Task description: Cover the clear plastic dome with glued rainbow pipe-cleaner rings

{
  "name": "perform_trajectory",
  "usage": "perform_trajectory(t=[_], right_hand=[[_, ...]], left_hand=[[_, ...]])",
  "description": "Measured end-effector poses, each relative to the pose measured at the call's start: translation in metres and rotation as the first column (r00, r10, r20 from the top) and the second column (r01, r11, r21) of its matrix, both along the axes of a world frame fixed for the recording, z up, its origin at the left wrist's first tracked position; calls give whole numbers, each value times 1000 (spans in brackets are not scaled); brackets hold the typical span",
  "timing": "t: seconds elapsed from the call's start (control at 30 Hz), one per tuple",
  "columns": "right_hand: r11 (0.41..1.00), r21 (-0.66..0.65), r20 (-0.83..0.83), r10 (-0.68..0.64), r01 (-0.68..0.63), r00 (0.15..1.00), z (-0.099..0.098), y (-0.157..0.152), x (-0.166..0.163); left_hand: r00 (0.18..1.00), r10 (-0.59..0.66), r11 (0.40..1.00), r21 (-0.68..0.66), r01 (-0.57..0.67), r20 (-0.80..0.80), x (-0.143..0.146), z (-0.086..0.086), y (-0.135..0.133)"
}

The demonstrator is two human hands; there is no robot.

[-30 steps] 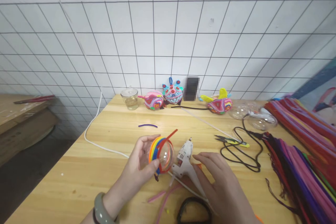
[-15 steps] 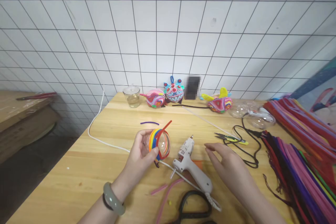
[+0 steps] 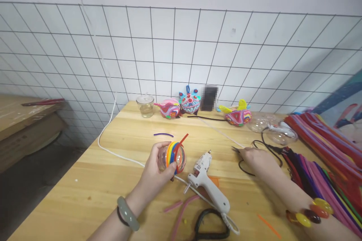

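My left hand [image 3: 161, 167] is closed around a clear plastic ball [image 3: 162, 158] banded with yellow, orange, blue and red pipe cleaners. The thumb presses near the red pipe cleaner [image 3: 183, 139], whose free end sticks up past the ball. My right hand [image 3: 256, 158] has its fingers closed over the thread snips at the right of the table; only the dark blade tips [image 3: 235, 150] show, and the handle is hidden under the hand. Between my hands lies a white hot glue gun [image 3: 210, 184], its nozzle pointing away from me.
Black-handled scissors [image 3: 212, 224] lie at the front edge. Pipe cleaner bundles [image 3: 313, 173] cover the right side, near a black cord [image 3: 266, 139]. Along the back stand a glass cup [image 3: 145, 107], decorated balls [image 3: 190, 101] and clear balls [image 3: 283, 135]. A white cable [image 3: 121, 155] crosses the left.
My right hand has moved right and away from me onto the thread snips, and its fingers have closed over them. My left hand still holds the ball. The view has shifted slightly.
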State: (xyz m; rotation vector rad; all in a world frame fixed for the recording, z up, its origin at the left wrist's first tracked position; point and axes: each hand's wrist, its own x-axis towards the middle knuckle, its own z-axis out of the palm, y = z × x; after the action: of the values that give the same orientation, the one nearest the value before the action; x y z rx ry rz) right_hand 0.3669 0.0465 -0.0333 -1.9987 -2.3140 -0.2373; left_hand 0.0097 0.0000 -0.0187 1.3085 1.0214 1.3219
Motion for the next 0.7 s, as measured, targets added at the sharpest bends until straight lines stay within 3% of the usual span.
perform_trajectory(t=[0.13,0.23,0.3,0.37,0.43,0.57,0.7], right_hand=[[992,97,-98,-66,75,993,13,-4,-2],[971,210,-271,-56,116,961,27,-17,-27],[949,299,-565,91,101,820,35,-31,-56],[969,244,-722,150,46,675,39,-46,-88],[990,121,-791,144,-79,595,40,-59,-114],[963,-4,-778,165,-268,606,38,-74,-135],[949,-46,-711,189,-313,678,41,-80,-136]], left_hand=[[998,8,1000,26,-7,-62,-1,-3,0],[986,5,998,67,7,-169,0,-2,-2],[973,-6,996,81,25,-233,1,0,-4],[959,6,995,95,22,-284,1,2,-6],[947,-23,994,93,56,-321,0,3,-7],[915,-100,985,93,148,-390,-1,4,-9],[873,-167,974,59,217,-458,-2,6,-12]])
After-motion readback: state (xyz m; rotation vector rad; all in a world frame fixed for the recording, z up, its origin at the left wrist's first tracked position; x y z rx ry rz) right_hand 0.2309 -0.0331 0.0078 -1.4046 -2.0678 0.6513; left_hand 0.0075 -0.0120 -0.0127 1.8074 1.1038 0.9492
